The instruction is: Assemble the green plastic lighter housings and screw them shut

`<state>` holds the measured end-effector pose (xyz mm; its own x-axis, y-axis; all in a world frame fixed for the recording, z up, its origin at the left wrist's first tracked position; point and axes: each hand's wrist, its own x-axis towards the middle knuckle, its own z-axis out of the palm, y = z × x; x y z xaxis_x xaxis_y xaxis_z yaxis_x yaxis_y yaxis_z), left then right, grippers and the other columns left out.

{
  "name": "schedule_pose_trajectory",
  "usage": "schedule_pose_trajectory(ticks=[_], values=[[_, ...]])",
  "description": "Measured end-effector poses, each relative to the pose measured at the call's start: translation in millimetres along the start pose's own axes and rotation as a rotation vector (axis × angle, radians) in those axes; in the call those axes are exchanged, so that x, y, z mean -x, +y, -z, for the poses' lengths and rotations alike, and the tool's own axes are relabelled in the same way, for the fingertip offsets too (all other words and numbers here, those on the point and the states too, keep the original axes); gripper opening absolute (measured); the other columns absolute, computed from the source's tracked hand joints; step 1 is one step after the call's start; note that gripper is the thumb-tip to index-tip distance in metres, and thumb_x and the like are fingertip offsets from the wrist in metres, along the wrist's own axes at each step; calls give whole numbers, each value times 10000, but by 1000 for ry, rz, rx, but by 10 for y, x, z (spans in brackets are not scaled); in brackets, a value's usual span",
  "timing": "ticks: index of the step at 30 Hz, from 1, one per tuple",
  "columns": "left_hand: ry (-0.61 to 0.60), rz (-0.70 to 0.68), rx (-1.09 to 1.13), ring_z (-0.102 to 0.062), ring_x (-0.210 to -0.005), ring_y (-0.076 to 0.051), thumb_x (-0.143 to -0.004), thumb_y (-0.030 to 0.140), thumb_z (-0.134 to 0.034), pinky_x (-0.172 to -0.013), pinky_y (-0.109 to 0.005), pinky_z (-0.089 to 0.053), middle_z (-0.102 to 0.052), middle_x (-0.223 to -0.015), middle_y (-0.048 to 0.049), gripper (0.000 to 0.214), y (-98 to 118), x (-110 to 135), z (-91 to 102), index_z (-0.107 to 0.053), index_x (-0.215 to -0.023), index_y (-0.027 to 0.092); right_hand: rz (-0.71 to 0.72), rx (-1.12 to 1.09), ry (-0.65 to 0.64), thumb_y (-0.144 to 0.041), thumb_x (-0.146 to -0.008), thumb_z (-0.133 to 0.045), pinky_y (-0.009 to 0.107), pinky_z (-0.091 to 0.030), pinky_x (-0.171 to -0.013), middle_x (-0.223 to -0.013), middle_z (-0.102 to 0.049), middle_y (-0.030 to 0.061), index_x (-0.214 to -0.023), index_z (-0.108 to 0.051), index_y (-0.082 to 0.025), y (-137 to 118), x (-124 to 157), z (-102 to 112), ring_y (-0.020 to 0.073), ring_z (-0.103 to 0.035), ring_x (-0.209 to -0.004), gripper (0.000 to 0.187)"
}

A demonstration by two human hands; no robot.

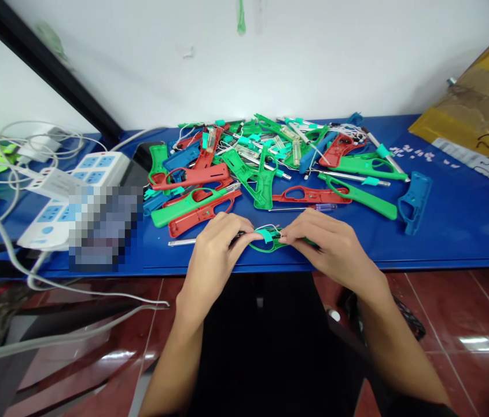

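Note:
At the front edge of the blue table, both hands pinch a partly open green stick lighter [265,246] from its two ends. My left hand [220,246] is closed around its left part, where a silver metal tube [181,242] sticks out past the knuckles. A teal trigger piece [265,235] and a thin white wire show between the hands. My right hand [326,238] has its fingertips closed at the right end of the green shell, by the wire; the exact grip is hidden. Just beyond lies a screwdriver [324,207] with a purple handle.
Behind the hands lies a heap of red, green and blue lighter shells [264,179], tubes and wires. A white power strip [48,223] with cables and a blurred phone-like object [109,229] are at left. A cardboard box [482,98] and small pale pieces [418,153] are at right.

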<state>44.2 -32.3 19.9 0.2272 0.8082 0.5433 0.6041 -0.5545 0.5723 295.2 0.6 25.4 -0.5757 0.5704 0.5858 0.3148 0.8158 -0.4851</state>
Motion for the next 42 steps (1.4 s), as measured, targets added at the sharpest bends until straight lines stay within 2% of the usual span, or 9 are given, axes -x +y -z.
schedule_pose_trajectory(ticks=[5,13,17,26,42], values=[[7,-44,-3,-740,-913,-209,-1054,211,-760,-870,-379,-586,-817,-983,-39,18,4,-21,5,-763,-1037,214,0,35,-21,-126,-1098,-656,346,-597,-816,-981,-815,38,-1073,-723,-232,-1,2,4,192,-726,-880,128],[17,-94,-27,-765,-966,-217,-1063,199,-750,-901,-411,-605,-848,-1069,-54,68,-10,12,5,-809,-1093,212,-90,112,-47,-125,-1104,-634,312,-626,-860,-1051,-847,39,-1060,-737,-232,-104,56,67,196,-808,-958,155],[-2,-101,-35,-770,-982,-218,-1075,212,-736,-908,-420,-594,-850,-1081,-49,94,-17,24,16,-828,-1086,231,-112,127,-17,-120,-1104,-630,312,-637,-867,-1070,-859,34,-1055,-734,-241,-147,82,79,195,-822,-978,167],[-15,-105,-47,-756,-962,-224,-1083,239,-727,-883,-421,-585,-849,-1074,-59,115,-16,10,20,-840,-1060,235,-128,45,-26,-138,-1096,-654,350,-648,-897,-1054,-849,40,-1064,-727,-250,-147,62,82,205,-812,-973,138],[-7,-120,-116,-771,-940,-213,-1075,203,-732,-871,-398,-575,-865,-1053,-33,88,24,-2,-3,-808,-1034,215,-126,143,4,-110,-1075,-691,346,-627,-886,-1065,-832,37,-1060,-700,-231,-143,54,36,205,-781,-991,122]])
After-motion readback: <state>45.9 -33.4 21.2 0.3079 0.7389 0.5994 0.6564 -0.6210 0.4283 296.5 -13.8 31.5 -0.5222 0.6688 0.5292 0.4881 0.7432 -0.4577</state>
